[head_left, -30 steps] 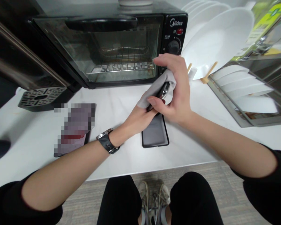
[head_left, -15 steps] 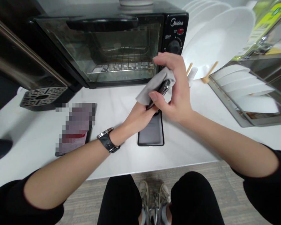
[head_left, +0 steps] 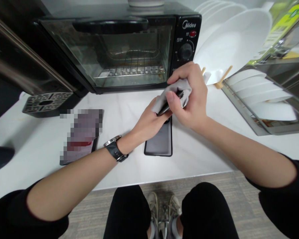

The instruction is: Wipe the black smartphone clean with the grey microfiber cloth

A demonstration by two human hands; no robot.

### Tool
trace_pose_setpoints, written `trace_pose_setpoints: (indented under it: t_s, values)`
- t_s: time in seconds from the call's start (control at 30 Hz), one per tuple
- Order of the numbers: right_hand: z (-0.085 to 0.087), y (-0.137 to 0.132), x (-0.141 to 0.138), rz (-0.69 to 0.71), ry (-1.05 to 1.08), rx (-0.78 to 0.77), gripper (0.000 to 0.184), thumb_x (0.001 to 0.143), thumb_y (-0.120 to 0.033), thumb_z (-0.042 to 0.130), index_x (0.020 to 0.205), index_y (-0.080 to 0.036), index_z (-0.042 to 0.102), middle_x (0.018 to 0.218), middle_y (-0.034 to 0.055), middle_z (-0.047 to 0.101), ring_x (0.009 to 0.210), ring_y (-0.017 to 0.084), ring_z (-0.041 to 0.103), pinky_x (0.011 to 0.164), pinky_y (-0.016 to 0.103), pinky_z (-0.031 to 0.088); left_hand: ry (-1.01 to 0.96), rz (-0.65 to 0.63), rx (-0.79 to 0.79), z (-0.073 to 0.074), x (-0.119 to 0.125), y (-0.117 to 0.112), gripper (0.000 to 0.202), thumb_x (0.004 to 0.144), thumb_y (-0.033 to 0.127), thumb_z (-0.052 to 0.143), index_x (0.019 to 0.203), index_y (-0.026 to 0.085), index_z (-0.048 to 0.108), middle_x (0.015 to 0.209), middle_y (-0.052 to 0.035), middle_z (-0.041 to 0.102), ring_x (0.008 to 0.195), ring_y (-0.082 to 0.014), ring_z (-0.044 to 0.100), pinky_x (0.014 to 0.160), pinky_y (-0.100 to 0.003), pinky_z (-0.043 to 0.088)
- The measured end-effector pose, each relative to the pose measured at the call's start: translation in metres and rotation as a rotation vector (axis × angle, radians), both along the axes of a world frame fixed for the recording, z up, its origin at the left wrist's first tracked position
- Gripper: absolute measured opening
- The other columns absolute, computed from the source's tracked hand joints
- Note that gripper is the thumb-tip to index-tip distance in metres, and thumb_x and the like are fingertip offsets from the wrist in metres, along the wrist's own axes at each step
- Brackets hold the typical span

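Note:
My left hand, with a dark watch at the wrist, grips a dark phone held up edge-on above the white counter. My right hand is closed over a grey cloth and presses it against that phone's upper end. A second black phone lies flat on the counter just under both hands. A third device with a blurred screen lies flat to the left.
A black toaster oven stands at the back of the counter. White plates lean in a rack at right, beside a metal tray of dishes. A black drip grate sits at left.
My right hand has slid down along the held phone with the cloth bunched tighter. The view has shifted slightly, so the flat phone appears a little further left.

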State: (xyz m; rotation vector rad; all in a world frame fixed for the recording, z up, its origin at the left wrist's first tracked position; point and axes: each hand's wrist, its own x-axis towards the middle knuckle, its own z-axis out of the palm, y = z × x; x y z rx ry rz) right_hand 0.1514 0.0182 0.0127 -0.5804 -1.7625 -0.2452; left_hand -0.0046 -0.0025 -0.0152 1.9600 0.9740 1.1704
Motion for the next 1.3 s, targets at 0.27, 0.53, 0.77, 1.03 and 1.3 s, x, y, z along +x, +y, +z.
trace_pose_setpoints:
  t_s: [0.27, 0.53, 0.77, 1.03, 1.3]
  values:
    - [-0.006, 0.004, 0.001, 0.001, -0.017, -0.034, 0.026, 0.104, -0.047, 0.041, 0.094, -0.032, 0.058, 0.085, 0.0029, 0.061, 0.084, 0.026, 0.062, 0.088, 0.048, 0.055, -0.042, -0.013, -0.081, -0.002, -0.002, 0.001, 0.025, 0.097, 0.042, 0.065, 0.112, 0.022, 0.063, 0.119, -0.0064, 0.074, 0.118, -0.026, 0.067, 0.099, -0.038, 0.056]
    - [-0.007, 0.003, 0.001, 0.051, 0.006, -0.044, 0.03, 0.104, -0.052, 0.041, 0.106, -0.03, 0.062, 0.094, 0.0041, 0.064, 0.088, 0.025, 0.063, 0.085, 0.046, 0.055, 0.014, -0.033, -0.047, -0.003, -0.003, 0.001, 0.033, 0.097, 0.05, 0.064, 0.114, 0.022, 0.063, 0.118, -0.0085, 0.074, 0.117, -0.028, 0.067, 0.102, -0.043, 0.055]
    - [-0.007, 0.01, 0.0, 0.069, 0.084, -0.133, 0.039, 0.1, -0.066, 0.042, 0.096, -0.03, 0.057, 0.092, 0.0045, 0.059, 0.086, 0.026, 0.062, 0.084, 0.048, 0.058, -0.046, -0.041, -0.081, 0.003, 0.0, -0.003, 0.032, 0.098, 0.043, 0.061, 0.122, 0.022, 0.063, 0.129, -0.007, 0.073, 0.127, -0.0279, 0.065, 0.109, -0.041, 0.052]
    - [-0.006, 0.0, -0.002, 0.105, 0.027, 0.093, 0.024, 0.104, -0.048, 0.043, 0.097, -0.032, 0.059, 0.085, 0.0003, 0.062, 0.081, 0.023, 0.064, 0.095, 0.05, 0.055, 0.015, -0.06, -0.022, -0.008, -0.007, 0.003, 0.04, 0.094, 0.056, 0.064, 0.111, 0.019, 0.061, 0.117, -0.0101, 0.074, 0.106, -0.0281, 0.07, 0.095, -0.042, 0.058]
    - [-0.009, 0.014, 0.0, 0.164, 0.024, -0.166, 0.068, 0.086, -0.081, 0.055, 0.131, -0.032, 0.05, 0.133, 0.0125, 0.058, 0.13, 0.036, 0.057, 0.115, 0.06, 0.048, 0.037, 0.034, -0.106, 0.0, -0.003, -0.005, 0.031, 0.098, 0.042, 0.059, 0.121, 0.023, 0.066, 0.123, -0.0071, 0.075, 0.134, -0.0312, 0.06, 0.116, -0.046, 0.047]
